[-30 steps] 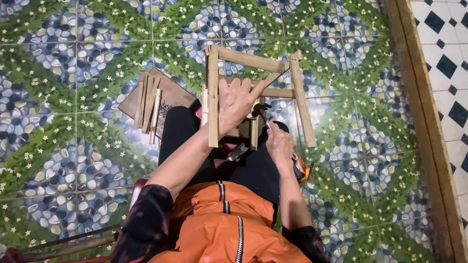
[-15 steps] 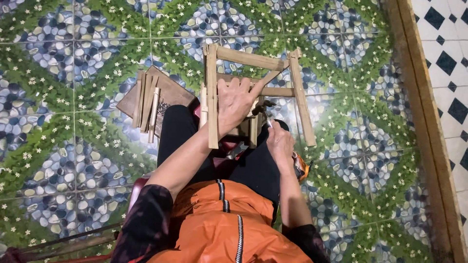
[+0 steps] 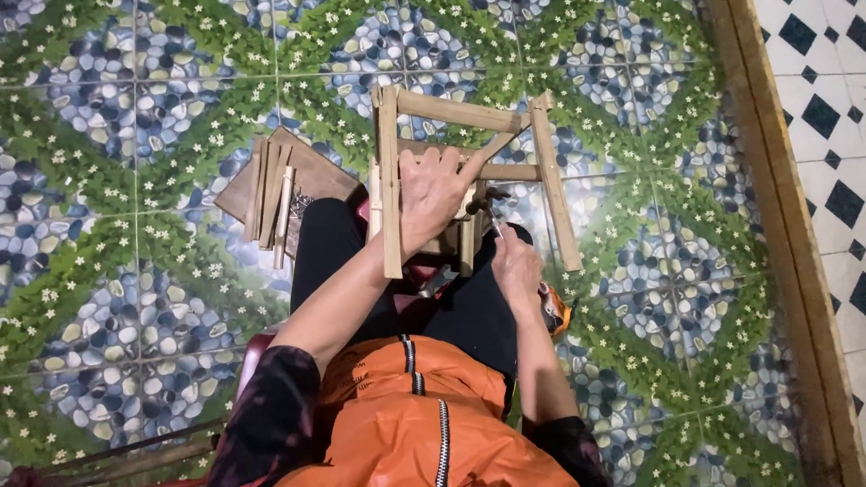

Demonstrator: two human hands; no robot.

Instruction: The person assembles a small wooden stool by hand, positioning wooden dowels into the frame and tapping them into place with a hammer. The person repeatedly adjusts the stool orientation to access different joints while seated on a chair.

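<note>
— Where is your left hand (image 3: 433, 194) right now?

— Spread flat and pressed on the wooden frame (image 3: 469, 171), which rests across your lap above the tiled floor (image 3: 135, 117).

— And the right hand (image 3: 516, 266)?

— Closed around a small hammer (image 3: 483, 200) at the frame's inner rail. Keep the left palm bearing down so the frame can't rock, and keep its fingers away from the hammer head.

— What is it made of?

— Pale, squared wooden slats, rough-sawn. More loose slats (image 3: 271, 198) lie on a brown board (image 3: 311, 171) beside your knee.
</note>
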